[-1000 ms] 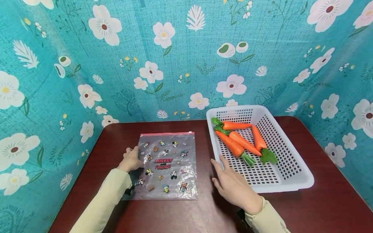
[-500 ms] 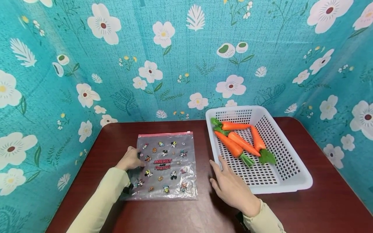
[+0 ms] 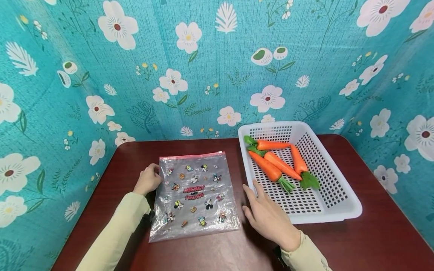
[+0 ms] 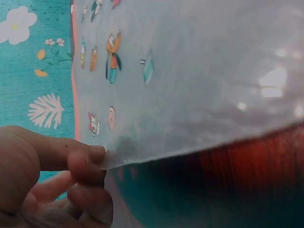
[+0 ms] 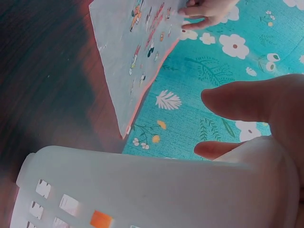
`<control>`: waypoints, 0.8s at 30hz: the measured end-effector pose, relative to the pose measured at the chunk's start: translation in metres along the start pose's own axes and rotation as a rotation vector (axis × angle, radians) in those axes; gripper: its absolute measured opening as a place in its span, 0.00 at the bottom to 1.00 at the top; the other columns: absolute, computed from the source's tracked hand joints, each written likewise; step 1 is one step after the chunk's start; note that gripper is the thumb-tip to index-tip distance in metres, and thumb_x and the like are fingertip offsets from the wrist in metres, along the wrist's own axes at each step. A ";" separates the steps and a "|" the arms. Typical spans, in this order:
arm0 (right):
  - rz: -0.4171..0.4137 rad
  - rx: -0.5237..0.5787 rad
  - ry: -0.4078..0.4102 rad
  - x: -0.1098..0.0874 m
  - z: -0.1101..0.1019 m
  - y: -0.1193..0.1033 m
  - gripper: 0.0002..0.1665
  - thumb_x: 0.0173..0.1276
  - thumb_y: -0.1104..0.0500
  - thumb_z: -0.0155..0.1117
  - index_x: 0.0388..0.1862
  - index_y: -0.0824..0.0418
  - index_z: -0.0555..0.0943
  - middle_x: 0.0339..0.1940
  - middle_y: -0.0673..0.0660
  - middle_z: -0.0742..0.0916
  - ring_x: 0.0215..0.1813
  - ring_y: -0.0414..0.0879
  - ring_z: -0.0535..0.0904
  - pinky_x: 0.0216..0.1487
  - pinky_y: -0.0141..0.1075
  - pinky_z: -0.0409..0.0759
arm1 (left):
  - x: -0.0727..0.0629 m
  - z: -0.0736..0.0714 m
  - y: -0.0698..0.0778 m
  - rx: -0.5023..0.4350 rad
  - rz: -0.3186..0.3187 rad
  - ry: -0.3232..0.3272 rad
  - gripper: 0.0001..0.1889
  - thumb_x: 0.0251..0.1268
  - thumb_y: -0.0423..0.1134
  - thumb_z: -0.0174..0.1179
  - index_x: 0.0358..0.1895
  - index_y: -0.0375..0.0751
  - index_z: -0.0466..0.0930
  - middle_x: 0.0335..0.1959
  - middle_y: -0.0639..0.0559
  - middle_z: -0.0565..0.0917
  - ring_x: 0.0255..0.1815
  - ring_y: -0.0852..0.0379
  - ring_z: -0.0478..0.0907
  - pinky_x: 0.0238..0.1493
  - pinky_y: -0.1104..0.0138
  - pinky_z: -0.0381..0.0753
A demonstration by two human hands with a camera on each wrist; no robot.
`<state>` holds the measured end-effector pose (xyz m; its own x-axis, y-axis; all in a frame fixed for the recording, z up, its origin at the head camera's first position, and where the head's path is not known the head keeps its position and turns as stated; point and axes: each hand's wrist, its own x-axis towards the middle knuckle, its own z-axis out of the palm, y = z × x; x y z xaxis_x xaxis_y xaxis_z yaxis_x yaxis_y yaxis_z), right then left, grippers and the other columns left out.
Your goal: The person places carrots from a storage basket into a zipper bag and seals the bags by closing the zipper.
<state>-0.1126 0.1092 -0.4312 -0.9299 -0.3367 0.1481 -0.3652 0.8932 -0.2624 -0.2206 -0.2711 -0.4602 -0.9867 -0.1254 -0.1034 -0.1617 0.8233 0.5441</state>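
Note:
A clear zipper bag (image 3: 198, 210) with cartoon figures and a red zip edge lies at the left of the table. My left hand (image 3: 148, 180) pinches its left edge between thumb and finger. In the left wrist view the fingertips (image 4: 97, 154) hold the bag's corner, and that edge rises off the tabletop. My right hand (image 3: 271, 214) rests at the left wall of a white slotted basket (image 3: 339, 180), its fingers loosely extended. In the right wrist view one finger passes behind the basket rim (image 5: 142, 164), while the thumb (image 5: 237, 102) stays apart from it.
Several orange carrots (image 3: 266, 165) with green tops lie inside the basket, toward its left and middle. The dark red-brown table (image 3: 190, 256) has a flowered teal cloth (image 3: 203, 75) rising behind it and at both sides.
The left hand now pinches the bag's edge, and the bag has turned, its near end swinging right and toward the person. The right hand stays at the basket.

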 end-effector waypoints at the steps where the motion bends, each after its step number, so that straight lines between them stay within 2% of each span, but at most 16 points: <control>1: 0.000 -0.001 0.003 0.000 0.000 0.000 0.33 0.66 0.51 0.62 0.68 0.61 0.69 0.69 0.70 0.69 0.57 0.62 0.79 0.35 0.48 0.81 | 0.000 0.000 0.001 -0.016 -0.013 -0.007 0.25 0.56 0.28 0.53 0.59 0.25 0.67 0.34 0.38 0.80 0.24 0.56 0.76 0.25 0.66 0.75; 4: -0.003 -0.004 0.013 0.000 0.000 0.000 0.33 0.66 0.52 0.63 0.67 0.61 0.69 0.68 0.70 0.69 0.56 0.61 0.80 0.34 0.48 0.81 | -0.001 -0.002 0.003 -0.068 -0.057 -0.052 0.29 0.60 0.30 0.51 0.65 0.23 0.58 0.29 0.39 0.80 0.17 0.58 0.78 0.22 0.66 0.79; 10: -0.017 -0.010 0.040 0.000 0.001 0.000 0.32 0.65 0.52 0.64 0.66 0.62 0.70 0.67 0.71 0.70 0.54 0.61 0.81 0.37 0.49 0.81 | -0.001 -0.001 0.004 -0.139 -0.107 -0.118 0.22 0.70 0.36 0.51 0.59 0.23 0.66 0.25 0.40 0.81 0.14 0.60 0.78 0.21 0.65 0.82; 17: -0.015 -0.002 0.038 0.000 0.000 0.000 0.32 0.65 0.52 0.64 0.66 0.62 0.71 0.67 0.71 0.70 0.53 0.62 0.81 0.42 0.52 0.81 | -0.001 0.000 0.003 -0.134 -0.076 -0.087 0.12 0.71 0.36 0.50 0.46 0.29 0.76 0.22 0.42 0.79 0.13 0.59 0.77 0.19 0.65 0.79; 21: -0.007 -0.003 0.029 0.000 0.000 0.000 0.32 0.65 0.52 0.63 0.66 0.62 0.71 0.67 0.71 0.70 0.53 0.62 0.81 0.42 0.52 0.81 | 0.002 0.000 0.003 -0.124 -0.070 -0.051 0.12 0.69 0.34 0.49 0.45 0.31 0.79 0.26 0.42 0.80 0.13 0.59 0.77 0.22 0.68 0.76; 24: -0.002 -0.005 0.019 0.000 0.000 0.000 0.32 0.66 0.51 0.63 0.66 0.61 0.70 0.68 0.71 0.70 0.53 0.62 0.81 0.43 0.52 0.81 | 0.004 0.000 0.003 -0.171 -0.090 -0.041 0.11 0.68 0.33 0.50 0.46 0.32 0.78 0.29 0.42 0.80 0.14 0.59 0.77 0.23 0.68 0.76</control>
<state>-0.1127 0.1089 -0.4306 -0.9281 -0.3328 0.1667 -0.3668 0.8941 -0.2570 -0.2254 -0.2688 -0.4591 -0.9672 -0.1685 -0.1901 -0.2530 0.7034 0.6642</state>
